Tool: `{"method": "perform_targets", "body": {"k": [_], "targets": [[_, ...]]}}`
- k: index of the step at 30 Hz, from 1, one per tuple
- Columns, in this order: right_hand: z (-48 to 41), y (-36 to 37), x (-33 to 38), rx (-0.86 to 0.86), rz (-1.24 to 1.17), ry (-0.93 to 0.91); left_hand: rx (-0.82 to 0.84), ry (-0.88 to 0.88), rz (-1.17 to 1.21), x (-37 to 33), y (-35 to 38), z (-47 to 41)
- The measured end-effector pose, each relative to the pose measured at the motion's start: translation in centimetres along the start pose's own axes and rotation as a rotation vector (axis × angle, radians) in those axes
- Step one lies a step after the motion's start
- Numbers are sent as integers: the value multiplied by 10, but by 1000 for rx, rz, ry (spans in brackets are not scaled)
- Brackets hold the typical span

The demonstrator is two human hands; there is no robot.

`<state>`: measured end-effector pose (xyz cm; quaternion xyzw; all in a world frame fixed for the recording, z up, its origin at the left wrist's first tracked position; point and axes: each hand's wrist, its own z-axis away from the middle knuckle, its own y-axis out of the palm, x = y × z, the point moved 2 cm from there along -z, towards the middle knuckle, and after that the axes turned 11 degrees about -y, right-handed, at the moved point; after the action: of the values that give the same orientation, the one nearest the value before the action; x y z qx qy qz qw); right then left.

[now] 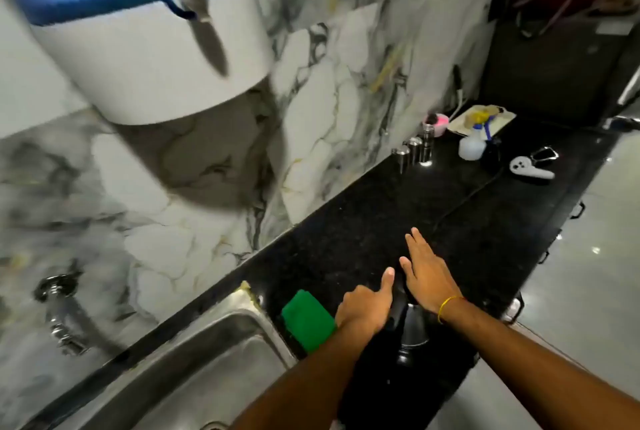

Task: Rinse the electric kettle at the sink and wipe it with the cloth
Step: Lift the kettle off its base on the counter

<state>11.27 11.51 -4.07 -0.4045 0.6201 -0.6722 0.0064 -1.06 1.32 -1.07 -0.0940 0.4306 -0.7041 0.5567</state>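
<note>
The electric kettle point(414, 327) stands on the black counter point(346, 232) just right of the steel sink point(214, 357); only part of its steel body and black base shows between my arms. My left hand point(363, 306) is closed around its black handle, thumb pointing up. My right hand point(427, 274) lies flat over the kettle's top, fingers stretched out and holding nothing. A folded green cloth point(306, 319) rests on the counter between the sink's rim and my left hand.
A chrome tap point(59, 312) juts from the marble wall over the sink. A white and blue water dispenser point(145, 59) hangs above. Farther along the counter are steel canisters point(415, 149), a spray bottle point(471, 147), a white controller point(530, 170) and a black cord point(467, 194).
</note>
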Motion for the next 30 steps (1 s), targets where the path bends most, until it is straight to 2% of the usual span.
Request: {"method": "perform_targets", "body": {"k": [2,4,8,13,16,20,26,28,30], "targets": [[2,6,-19,-18,-197,164,106,-70,36,-16,19,-8],[4,17,-33,1,-306,240,153,-111,60,-28,35,-17],[9,30,-42,-76,-469,264,213,-231,97,-40,52,-33],[22,35,-35,-227,-642,350,342,-253,217,-46,64,-37],[27,35,-32,-233,-664,384,366,-287,309,-47,68,-35],[31,35,-34,-241,-734,389,302,-273,324,-48,62,-25],[38,35,-33,-268,-873,396,71,-118,31,-36,58,-16],[39,34,-32,-262,-906,399,-21,-126,78,-27,62,-15],[39,33,-31,-259,-906,395,-118,-172,245,-21,62,-14]]}}
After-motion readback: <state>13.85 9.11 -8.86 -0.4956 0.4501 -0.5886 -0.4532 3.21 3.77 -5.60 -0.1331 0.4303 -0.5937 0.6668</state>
